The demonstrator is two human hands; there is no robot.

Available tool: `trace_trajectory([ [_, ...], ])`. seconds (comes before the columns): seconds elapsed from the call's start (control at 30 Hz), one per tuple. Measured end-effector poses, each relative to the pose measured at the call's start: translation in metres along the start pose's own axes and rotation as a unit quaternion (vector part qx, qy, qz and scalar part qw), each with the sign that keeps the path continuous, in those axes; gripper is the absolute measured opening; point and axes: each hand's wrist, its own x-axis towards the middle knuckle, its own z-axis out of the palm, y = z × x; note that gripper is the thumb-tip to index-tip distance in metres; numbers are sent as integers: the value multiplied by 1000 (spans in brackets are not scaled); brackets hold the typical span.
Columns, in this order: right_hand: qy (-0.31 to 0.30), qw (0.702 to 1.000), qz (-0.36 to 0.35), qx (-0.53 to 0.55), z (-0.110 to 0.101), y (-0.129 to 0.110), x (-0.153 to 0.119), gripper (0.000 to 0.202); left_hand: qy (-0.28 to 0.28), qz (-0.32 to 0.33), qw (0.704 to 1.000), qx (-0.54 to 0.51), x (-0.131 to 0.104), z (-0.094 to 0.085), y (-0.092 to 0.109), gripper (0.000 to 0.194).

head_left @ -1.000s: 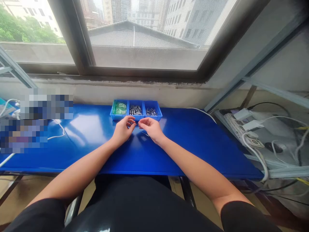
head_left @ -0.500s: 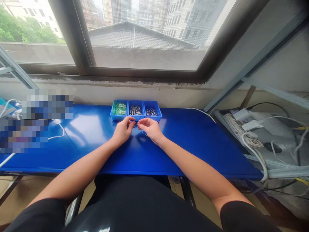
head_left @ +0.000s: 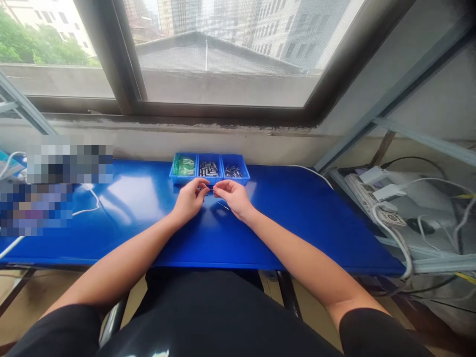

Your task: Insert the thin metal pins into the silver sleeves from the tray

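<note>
Left hand (head_left: 190, 199) and right hand (head_left: 233, 197) fingers pinch opposite ends of 1 thin pin (head_left: 210, 189) between them

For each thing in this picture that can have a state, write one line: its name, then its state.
Left hand: fingertips pinched on a small part.
Right hand: fingertips pinched on a thin pin.
Left bin: holds green parts.
Middle bin: holds grey pieces.
Right bin: holds metal pins.
Window: shut.
</note>
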Motion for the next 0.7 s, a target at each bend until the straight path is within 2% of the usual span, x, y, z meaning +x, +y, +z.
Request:
trace_trajectory([
  [0.17,-16,1000,-11,-20,1,0,-1,36,7,-15,1000,11,0,0,0,20],
  [0.33,-4,1000,-6,-11,0,1,0,36,14,-16,1000,-12,-1,1,2,24],
  [0.7,-10,1000,-24,-17,0,-1,-1,35,-9,-7,999,-35,-1,1,2,19],
])
